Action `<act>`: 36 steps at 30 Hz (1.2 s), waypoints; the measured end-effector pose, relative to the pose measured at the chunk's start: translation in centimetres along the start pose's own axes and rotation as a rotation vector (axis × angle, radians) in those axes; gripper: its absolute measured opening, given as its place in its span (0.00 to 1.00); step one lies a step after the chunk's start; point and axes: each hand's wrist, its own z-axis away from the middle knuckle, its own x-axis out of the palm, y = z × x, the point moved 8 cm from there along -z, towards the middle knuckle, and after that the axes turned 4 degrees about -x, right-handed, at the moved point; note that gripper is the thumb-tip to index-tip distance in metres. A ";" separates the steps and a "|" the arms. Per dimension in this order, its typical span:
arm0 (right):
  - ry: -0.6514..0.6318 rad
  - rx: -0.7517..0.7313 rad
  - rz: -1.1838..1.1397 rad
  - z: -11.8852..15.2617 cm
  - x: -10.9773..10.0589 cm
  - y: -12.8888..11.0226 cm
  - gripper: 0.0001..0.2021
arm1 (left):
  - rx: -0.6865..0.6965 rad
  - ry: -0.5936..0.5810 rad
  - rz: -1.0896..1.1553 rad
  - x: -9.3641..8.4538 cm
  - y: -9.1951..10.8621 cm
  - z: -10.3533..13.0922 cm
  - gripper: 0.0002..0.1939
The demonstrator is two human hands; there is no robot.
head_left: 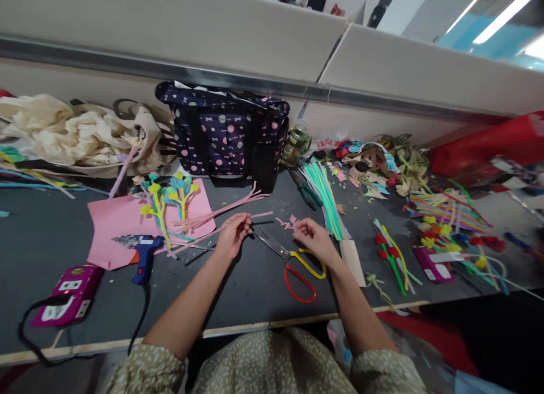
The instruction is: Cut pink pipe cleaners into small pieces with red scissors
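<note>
Pinched in the fingers of my left hand (233,234) is a pink pipe cleaner (262,215), its end pointing right. My right hand (313,239) has its fingers together at a small pile of short pink pieces (290,221); whether it grips one is too small to tell. Scissors (292,258) with one red and one yellow handle lie partly open between my hands. Longer pink pipe cleaners (240,201) lie beyond my left hand. Yellow and blue pipe cleaner flowers (158,207) rest on pink paper (104,229) to the left.
A blue glue gun (147,258) and purple power strip (74,295) lie left. A patterned bag (229,133) and glass jar (296,144) stand behind. Green and white pipe cleaners (325,198), red flowers (386,249) and another purple strip (432,265) lie right.
</note>
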 end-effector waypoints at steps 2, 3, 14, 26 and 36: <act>-0.163 -0.045 0.203 2.0 1.1 -0.9 0.13 | -0.002 0.004 0.009 0.1 0.0 0.1 0.10; -0.238 -0.086 0.310 3.0 1.7 -1.4 0.14 | -0.001 0.004 0.012 0.2 0.0 0.2 0.10; -0.276 -0.162 0.920 8.1 3.2 -1.1 0.31 | 0.014 -0.019 0.028 0.1 -0.4 0.1 0.11; 0.002 0.293 -0.110 7.1 0.6 1.8 0.25 | 0.050 -0.049 0.032 0.2 -0.5 0.1 0.11; -0.094 0.271 -0.528 7.9 3.8 -1.2 0.25 | 0.070 0.008 0.059 0.1 -0.3 0.5 0.14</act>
